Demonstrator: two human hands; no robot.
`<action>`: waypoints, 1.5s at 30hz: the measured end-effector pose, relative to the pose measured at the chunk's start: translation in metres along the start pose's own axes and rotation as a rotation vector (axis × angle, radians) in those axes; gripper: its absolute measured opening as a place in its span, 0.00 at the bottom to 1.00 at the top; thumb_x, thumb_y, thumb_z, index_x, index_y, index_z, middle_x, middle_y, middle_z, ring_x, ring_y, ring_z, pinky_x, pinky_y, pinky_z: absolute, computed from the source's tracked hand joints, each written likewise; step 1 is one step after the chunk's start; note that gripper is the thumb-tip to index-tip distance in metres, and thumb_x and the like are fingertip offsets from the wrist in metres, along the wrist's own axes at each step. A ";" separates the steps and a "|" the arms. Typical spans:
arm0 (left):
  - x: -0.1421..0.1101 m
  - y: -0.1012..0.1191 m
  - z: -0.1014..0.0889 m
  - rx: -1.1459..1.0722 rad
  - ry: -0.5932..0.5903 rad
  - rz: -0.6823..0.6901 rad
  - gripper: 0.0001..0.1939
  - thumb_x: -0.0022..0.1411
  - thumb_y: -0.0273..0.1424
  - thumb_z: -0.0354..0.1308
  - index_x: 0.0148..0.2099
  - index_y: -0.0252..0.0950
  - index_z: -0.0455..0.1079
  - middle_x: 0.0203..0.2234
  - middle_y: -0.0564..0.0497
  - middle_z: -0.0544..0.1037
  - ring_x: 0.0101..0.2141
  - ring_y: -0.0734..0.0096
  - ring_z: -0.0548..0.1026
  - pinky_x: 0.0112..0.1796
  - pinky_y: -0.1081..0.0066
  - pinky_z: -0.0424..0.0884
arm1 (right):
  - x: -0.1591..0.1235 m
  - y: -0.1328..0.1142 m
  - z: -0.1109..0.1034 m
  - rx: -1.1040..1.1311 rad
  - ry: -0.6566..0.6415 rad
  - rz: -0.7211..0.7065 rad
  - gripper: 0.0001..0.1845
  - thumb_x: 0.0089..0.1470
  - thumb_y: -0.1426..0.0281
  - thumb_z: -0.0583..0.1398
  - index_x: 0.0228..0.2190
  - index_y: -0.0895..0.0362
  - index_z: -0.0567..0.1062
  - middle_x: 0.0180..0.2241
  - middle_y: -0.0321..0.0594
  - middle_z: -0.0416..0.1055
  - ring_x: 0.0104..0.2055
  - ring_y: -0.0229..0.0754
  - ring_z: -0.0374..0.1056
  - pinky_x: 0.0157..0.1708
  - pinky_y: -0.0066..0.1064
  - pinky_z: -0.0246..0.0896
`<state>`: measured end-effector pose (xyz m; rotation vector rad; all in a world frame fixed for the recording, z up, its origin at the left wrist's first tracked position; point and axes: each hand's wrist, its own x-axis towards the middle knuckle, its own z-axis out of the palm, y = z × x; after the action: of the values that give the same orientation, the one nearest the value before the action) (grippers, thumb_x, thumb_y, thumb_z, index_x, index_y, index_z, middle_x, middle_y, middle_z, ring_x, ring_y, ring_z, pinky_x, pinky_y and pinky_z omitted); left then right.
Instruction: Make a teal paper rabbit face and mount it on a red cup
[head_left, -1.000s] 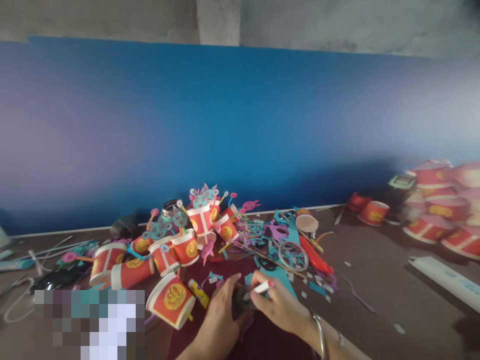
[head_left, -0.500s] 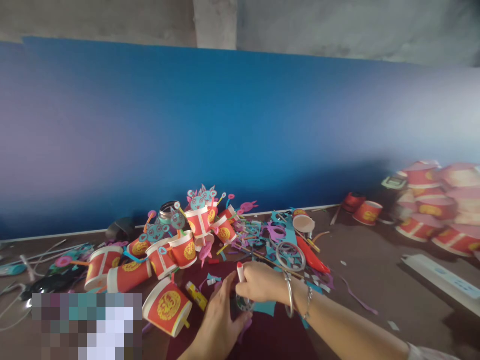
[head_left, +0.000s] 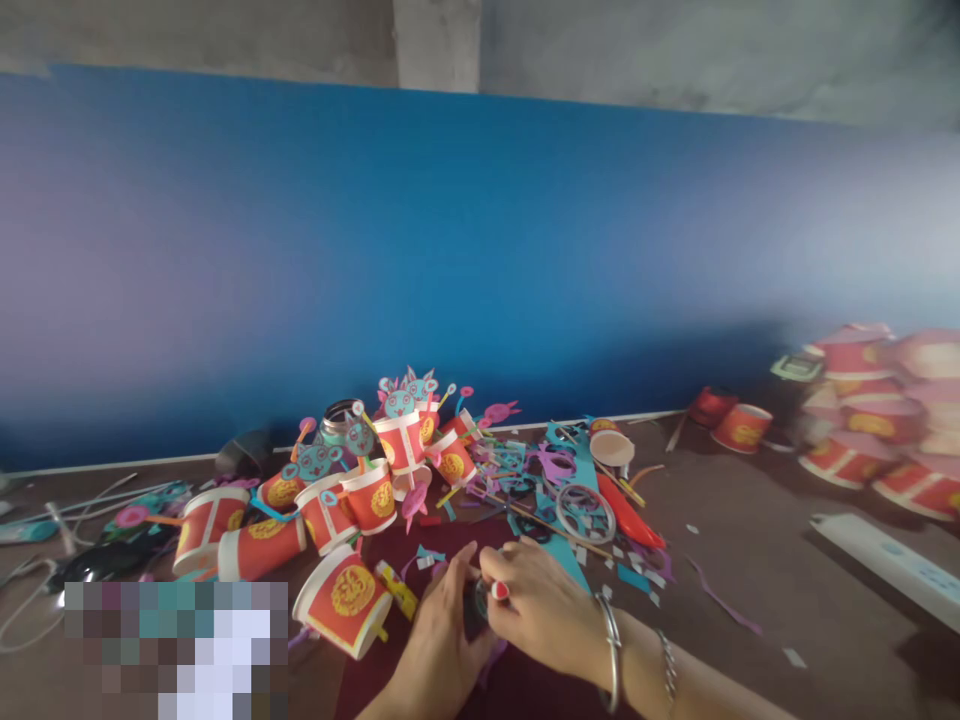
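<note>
My right hand (head_left: 544, 600) is closed around a white marker with a red end (head_left: 499, 591), which points up toward me. My left hand (head_left: 439, 640) curls round a small dark round piece (head_left: 474, 608) and holds it under the marker; the fingers hide most of it, so its kind does not show. Both hands are close together over a dark red sheet (head_left: 382, 690). Left of them lie a yellow tube (head_left: 396, 588) and a tilted red-and-white paper cup (head_left: 341, 600) with a gold emblem.
Several decorated paper cups (head_left: 371, 500) with cut-out animal faces stand behind my left hand. Paper scraps, a clear tape roll (head_left: 609, 515) and a red object (head_left: 630, 512) lie behind my right. Rightward are a power strip (head_left: 885, 560) and stacked cups (head_left: 874, 415).
My right hand swung the marker upright, then tipped its red end toward me, and its wrist turned while staying by the dark piece. My left hand stays nearly in place.
</note>
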<state>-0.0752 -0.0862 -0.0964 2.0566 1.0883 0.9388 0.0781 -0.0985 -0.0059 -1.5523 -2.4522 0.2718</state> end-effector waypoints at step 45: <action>0.004 0.033 0.006 0.168 -0.108 0.148 0.33 0.55 0.29 0.58 0.61 0.40 0.52 0.52 0.43 0.69 0.51 0.55 0.68 0.50 0.54 0.66 | -0.029 0.053 0.036 1.369 0.364 0.426 0.18 0.54 0.56 0.57 0.42 0.52 0.72 0.40 0.39 0.73 0.46 0.46 0.68 0.49 0.39 0.64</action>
<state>-0.0546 -0.0992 -0.0723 2.3229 0.9981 0.8189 0.1252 -0.1038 -0.0579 -1.1865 -1.0442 1.2485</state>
